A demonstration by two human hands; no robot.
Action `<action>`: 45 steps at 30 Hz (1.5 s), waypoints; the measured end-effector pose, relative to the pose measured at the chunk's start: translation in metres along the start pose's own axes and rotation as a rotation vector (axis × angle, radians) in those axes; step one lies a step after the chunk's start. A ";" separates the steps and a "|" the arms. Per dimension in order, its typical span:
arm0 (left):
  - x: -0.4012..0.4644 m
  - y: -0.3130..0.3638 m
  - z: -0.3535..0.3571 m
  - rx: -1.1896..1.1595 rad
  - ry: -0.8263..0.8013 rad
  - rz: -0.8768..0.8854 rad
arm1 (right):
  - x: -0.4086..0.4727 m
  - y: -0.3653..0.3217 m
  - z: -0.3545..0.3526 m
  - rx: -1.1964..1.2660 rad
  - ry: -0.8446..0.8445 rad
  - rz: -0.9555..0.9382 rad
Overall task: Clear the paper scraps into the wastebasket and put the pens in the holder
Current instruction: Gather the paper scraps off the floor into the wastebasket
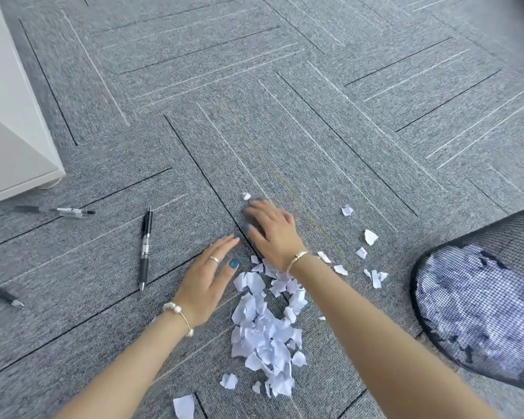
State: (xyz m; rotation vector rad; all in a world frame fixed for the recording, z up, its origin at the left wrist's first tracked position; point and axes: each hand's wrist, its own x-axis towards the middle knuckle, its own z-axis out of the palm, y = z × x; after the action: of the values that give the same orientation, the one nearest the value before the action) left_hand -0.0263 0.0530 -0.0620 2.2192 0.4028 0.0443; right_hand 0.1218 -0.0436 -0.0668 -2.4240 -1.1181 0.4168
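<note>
Paper scraps heaped on carpet, left hand and right hand flat, spread, grasping nothing

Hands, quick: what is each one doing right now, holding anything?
Left hand: open, flat on the carpet, holding nothing.
Right hand: open, fingers spread and blurred, reaching over the paper scraps, holding nothing.

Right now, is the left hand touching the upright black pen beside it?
Apart. The head view shows a plain strip of bare carpet between the left hand and the black pen.
</note>
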 end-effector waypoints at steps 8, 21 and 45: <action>0.007 0.004 0.001 -0.017 0.070 0.026 | -0.087 0.005 -0.019 0.220 -0.086 -0.060; 0.098 -0.006 -0.006 0.398 -0.026 0.032 | -0.107 0.067 -0.035 0.135 0.094 0.271; -0.036 0.010 -0.010 -0.084 0.493 -0.135 | -0.110 -0.011 -0.021 0.385 0.054 0.260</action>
State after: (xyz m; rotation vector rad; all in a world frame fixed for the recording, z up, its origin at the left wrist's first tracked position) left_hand -0.0591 0.0433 -0.0441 2.0775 0.8025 0.5331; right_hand 0.0551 -0.1273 -0.0337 -2.2222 -0.6293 0.5849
